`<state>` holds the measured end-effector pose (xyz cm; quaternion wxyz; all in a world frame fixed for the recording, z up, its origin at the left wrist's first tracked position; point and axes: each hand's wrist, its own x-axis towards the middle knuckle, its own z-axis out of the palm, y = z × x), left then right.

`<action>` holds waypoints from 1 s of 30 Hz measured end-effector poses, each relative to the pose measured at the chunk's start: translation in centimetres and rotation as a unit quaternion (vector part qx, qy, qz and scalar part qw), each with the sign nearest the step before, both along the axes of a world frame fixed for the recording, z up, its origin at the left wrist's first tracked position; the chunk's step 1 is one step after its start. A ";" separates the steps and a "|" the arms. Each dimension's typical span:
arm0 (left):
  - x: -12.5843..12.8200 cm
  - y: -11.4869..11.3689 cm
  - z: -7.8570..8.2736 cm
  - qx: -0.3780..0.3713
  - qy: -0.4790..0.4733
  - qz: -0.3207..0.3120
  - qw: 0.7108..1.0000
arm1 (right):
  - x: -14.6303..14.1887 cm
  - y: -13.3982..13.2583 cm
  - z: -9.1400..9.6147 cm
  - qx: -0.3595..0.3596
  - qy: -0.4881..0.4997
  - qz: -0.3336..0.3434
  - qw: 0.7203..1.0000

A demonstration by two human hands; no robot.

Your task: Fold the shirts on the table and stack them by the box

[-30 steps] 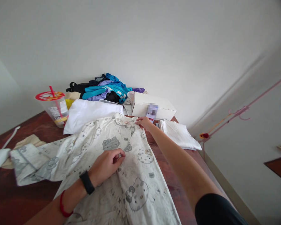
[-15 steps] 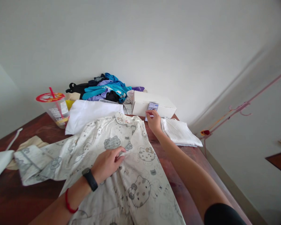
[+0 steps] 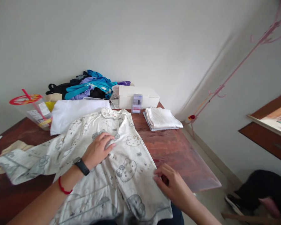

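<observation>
A white shirt with a grey cat print (image 3: 121, 156) lies spread on the dark wooden table (image 3: 178, 150). My left hand (image 3: 97, 150) rests on the middle of the shirt, fingers curled and pressing the fabric; it wears a black watch and a red band. My right hand (image 3: 172, 184) is at the shirt's right edge near the hem, its fingertips pinching the cloth there.
A white box (image 3: 138, 97) with a phone (image 3: 137, 103) leaning on it stands at the back. Folded white cloths (image 3: 161, 118), a white garment (image 3: 77, 111), a pile of coloured clothes (image 3: 89, 86) and a plastic cup with a red lid (image 3: 31, 109) surround the shirt.
My right hand has come back from the phone at the box to the shirt's right edge near me. My left hand has stayed on the shirt. The camera has turned right.
</observation>
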<state>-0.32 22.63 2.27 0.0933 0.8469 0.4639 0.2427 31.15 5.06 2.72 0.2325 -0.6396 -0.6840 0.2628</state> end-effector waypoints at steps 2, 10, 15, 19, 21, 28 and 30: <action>0.9 0.5 0.9 0.015 0.010 -0.049 0.999 | 0.4 -2.6 -0.7 -0.016 0.002 -0.014 1.000; 8.5 8.0 2.8 0.031 0.133 -0.248 0.959 | 0.4 -5.2 -2.8 -0.039 0.026 -0.101 0.994; 10.6 12.2 2.9 0.051 0.209 -0.303 0.928 | 0.0 -4.9 -2.9 -0.027 0.021 -0.106 0.994; 10.9 13.0 3.3 0.068 0.226 -0.307 0.922 | 0.1 -4.8 -2.4 -0.028 0.018 -0.096 0.995; 11.0 13.2 3.5 0.073 0.232 -0.299 0.923 | 0.2 -4.6 -2.2 -0.025 0.014 -0.090 0.996; 11.0 16.1 3.1 0.070 0.229 -0.260 0.935 | 0.6 -4.9 -2.6 -0.049 0.066 -0.108 0.991; 11.0 17.2 2.5 0.071 0.218 -0.243 0.942 | 0.7 -5.1 -3.0 -0.063 0.068 -0.114 0.989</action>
